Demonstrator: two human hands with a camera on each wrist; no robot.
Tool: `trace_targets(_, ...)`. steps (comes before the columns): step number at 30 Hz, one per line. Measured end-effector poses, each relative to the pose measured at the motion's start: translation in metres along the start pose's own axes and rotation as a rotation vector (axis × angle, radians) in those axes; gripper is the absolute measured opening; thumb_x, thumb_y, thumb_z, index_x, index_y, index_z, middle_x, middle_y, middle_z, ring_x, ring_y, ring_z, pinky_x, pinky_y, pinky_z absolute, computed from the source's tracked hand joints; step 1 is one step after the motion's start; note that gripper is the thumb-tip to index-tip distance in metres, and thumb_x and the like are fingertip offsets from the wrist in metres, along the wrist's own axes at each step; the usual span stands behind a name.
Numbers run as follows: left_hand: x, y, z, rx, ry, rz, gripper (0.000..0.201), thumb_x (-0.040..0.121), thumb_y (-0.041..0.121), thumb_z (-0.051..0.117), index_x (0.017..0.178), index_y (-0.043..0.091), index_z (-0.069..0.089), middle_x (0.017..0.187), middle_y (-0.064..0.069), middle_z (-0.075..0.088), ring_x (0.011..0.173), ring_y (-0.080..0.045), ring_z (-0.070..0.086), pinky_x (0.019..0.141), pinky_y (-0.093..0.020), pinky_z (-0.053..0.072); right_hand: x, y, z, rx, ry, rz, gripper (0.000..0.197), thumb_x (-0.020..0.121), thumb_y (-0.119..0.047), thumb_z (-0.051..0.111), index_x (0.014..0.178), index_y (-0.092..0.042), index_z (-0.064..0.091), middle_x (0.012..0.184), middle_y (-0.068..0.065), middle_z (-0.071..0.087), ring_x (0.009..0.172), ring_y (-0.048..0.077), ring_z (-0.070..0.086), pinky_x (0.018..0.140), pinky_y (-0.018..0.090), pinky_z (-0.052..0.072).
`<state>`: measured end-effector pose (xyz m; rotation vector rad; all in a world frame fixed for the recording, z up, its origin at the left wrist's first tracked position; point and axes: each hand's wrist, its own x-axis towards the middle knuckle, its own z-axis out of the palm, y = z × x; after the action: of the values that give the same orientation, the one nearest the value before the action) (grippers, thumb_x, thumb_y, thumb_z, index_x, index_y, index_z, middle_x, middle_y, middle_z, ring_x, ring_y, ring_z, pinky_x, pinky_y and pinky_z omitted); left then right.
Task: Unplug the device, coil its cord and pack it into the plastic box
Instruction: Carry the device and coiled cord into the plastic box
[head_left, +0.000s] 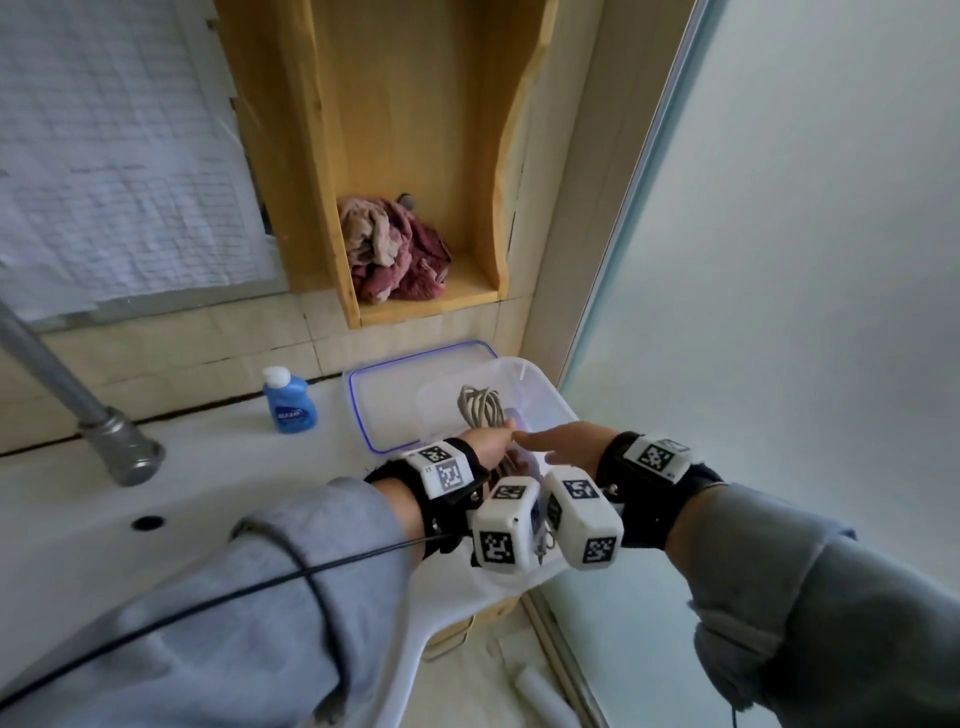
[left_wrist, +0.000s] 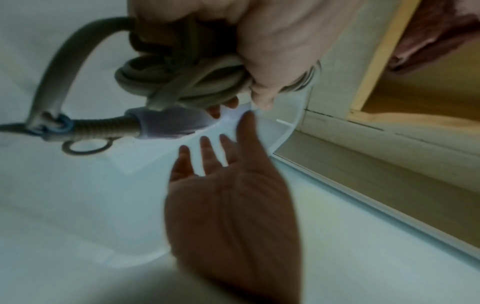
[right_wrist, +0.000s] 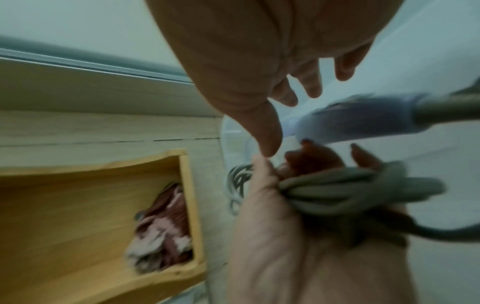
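Observation:
My left hand grips a bundle of coiled grey cord over the clear plastic box. In the left wrist view the left hand is curled round the coil, and the lilac device hangs under it by its ribbed cord end. My right hand is open beside it, fingers straight, holding nothing. The right wrist view shows the right hand spread above the left hand, the cord and the blurred device.
The box's blue-rimmed lid lies under and behind it on the white counter. A blue bottle stands to the left. A metal pipe slants in at left. A wooden shelf holds a red cloth. Frosted glass bounds the right.

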<state>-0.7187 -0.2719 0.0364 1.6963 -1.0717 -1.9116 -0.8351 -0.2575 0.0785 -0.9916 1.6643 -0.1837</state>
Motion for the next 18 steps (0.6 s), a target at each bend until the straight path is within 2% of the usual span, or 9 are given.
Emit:
trace_targets(1,-0.006,0.002,0.002,-0.017,-0.005,0.02,0.045,0.095,0.04,0.043,0.066,0.008,0.054,0.053,-0.006,0.062,0.054,-0.02,0.054,0.057,-0.025,0.048,-0.001,-0.003,-0.004,0.072,-0.04,-0.025,0.043,0.09,-0.029,0.059,0.119,0.0,0.05,0.099,0.005,0.058,0.091,0.02,0.059,0.047,0.017,0.046)
trace_targets(3,-0.017,0.006,0.006,0.003,0.027,0.011,0.037,0.098,0.025,0.044,0.066,0.008,0.05,0.056,-0.009,0.06,0.048,-0.018,0.056,0.048,-0.021,0.051,-0.001,-0.014,-0.009,0.144,-0.063,-0.102,0.027,0.086,-0.031,0.063,0.099,-0.009,0.054,0.081,0.003,0.051,0.075,0.014,0.052,0.052,0.017,0.045)
trace_targets(4,-0.019,0.005,0.007,0.031,0.074,0.03,0.033,0.098,0.019,0.042,0.067,0.01,0.049,0.064,-0.011,0.062,0.054,-0.018,0.058,0.056,-0.02,0.055,-0.006,-0.021,-0.008,0.139,-0.089,-0.149,0.024,0.085,-0.03,0.065,0.093,-0.01,0.055,0.078,0.004,0.051,0.069,0.013,0.05,0.054,0.019,0.044)
trace_targets(5,-0.022,0.005,0.008,0.072,0.096,0.081,0.029,0.098,0.017,0.041,0.073,0.011,0.053,0.082,-0.015,0.066,0.069,-0.022,0.061,0.074,-0.025,0.057,-0.006,-0.025,-0.006,0.104,-0.096,-0.193,0.023,0.082,-0.029,0.068,0.089,-0.009,0.058,0.077,0.007,0.053,0.064,0.013,0.049,0.053,0.02,0.045)
trace_targets(6,-0.025,0.005,0.009,0.125,0.103,0.119,0.023,0.098,0.016,0.041,0.086,0.009,0.06,0.104,-0.021,0.066,0.088,-0.028,0.063,0.09,-0.033,0.054,-0.002,-0.029,-0.005,0.066,-0.11,-0.231,0.026,0.078,-0.03,0.072,0.086,-0.009,0.06,0.077,0.009,0.053,0.06,0.013,0.047,0.051,0.021,0.044)
trace_targets(8,-0.031,0.004,0.013,0.212,0.134,0.139,0.031,0.097,0.016,0.04,0.119,0.003,0.058,0.127,-0.023,0.059,0.114,-0.034,0.058,0.101,-0.042,0.046,0.001,-0.035,-0.005,-0.066,-0.084,-0.268,0.035,0.067,-0.037,0.079,0.082,-0.011,0.06,0.073,0.009,0.05,0.053,0.013,0.041,0.046,0.023,0.035)
trace_targets(13,-0.038,0.004,0.017,0.523,0.215,0.219,0.039,0.095,0.022,0.037,0.127,0.006,0.053,0.124,-0.02,0.062,0.113,-0.035,0.057,0.1,-0.04,0.045,0.003,-0.047,-0.006,-0.314,-0.042,-0.316,0.035,0.069,-0.036,0.079,0.079,-0.01,0.057,0.06,0.006,0.051,0.049,0.016,0.042,0.045,0.024,0.036)
trace_targets(16,-0.035,0.0,0.015,0.605,0.212,0.221,0.046,0.097,0.032,0.037,0.135,0.009,0.046,0.128,-0.021,0.058,0.116,-0.035,0.055,0.098,-0.035,0.042,0.01,-0.048,-0.003,-0.353,-0.026,-0.366,0.029,0.07,-0.031,0.078,0.074,-0.01,0.057,0.066,0.009,0.056,0.057,0.02,0.051,0.055,0.03,0.046)
trace_targets(18,-0.04,0.001,0.014,0.574,0.207,0.218,0.048,0.095,0.038,0.041,0.131,0.008,0.05,0.125,-0.021,0.06,0.115,-0.035,0.057,0.095,-0.036,0.045,0.013,-0.048,-0.002,-0.365,-0.011,-0.382,0.029,0.069,-0.029,0.078,0.075,-0.009,0.059,0.069,0.012,0.059,0.062,0.024,0.054,0.061,0.033,0.048)
